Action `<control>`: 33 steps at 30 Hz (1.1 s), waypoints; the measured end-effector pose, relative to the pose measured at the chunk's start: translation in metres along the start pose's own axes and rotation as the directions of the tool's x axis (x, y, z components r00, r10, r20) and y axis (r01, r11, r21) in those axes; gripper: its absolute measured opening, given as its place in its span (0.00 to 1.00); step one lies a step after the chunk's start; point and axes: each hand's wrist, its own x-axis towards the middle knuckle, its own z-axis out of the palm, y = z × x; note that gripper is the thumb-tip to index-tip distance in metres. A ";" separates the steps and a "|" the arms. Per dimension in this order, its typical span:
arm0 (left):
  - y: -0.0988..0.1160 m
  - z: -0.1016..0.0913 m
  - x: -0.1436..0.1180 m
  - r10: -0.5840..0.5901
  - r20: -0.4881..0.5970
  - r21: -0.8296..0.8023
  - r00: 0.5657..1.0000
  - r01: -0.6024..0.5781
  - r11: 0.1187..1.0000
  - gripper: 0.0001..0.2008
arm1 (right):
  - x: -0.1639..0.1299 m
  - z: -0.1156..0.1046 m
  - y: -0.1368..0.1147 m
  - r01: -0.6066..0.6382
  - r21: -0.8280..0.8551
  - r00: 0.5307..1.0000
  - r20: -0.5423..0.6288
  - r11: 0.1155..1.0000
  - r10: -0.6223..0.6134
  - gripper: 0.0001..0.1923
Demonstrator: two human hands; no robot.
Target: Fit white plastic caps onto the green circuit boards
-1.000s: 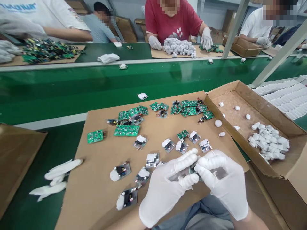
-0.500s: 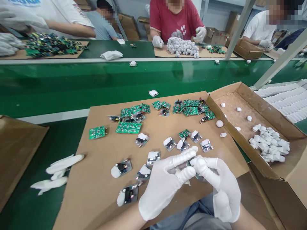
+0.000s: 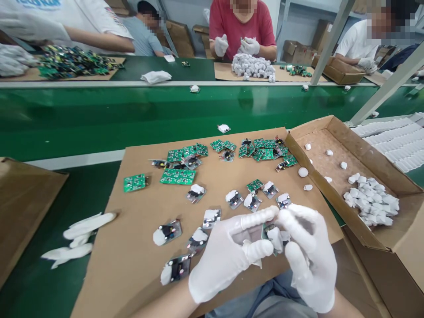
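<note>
A small circuit board (image 3: 270,230) is pinched between the thumb and forefinger of the left hand (image 3: 228,256), while a white pad (image 3: 276,238) is pressed onto its right side by the right hand (image 3: 309,254), above the cardboard sheet (image 3: 139,247).

Small circuit board (image 3: 269,230) mostly hidden between gloved fingers (image 3: 256,219), cardboard box (image 3: 371,154) cropped at right edge
</note>
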 end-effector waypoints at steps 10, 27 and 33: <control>0.000 0.000 0.005 0.006 0.147 -0.105 0.989 0.010 0.994 0.28 | 0.003 -0.002 0.004 0.014 0.141 0.992 0.125 0.990 -0.032 0.25; 0.001 -0.001 0.006 -0.031 0.327 0.065 0.945 0.010 0.998 0.24 | 0.020 -0.004 0.003 -0.177 0.362 0.984 0.091 0.915 0.154 0.03; 0.002 -0.001 0.007 -0.031 0.393 0.082 0.919 -0.001 0.997 0.24 | 0.016 -0.005 0.006 -0.280 0.481 0.959 0.180 0.831 0.220 0.08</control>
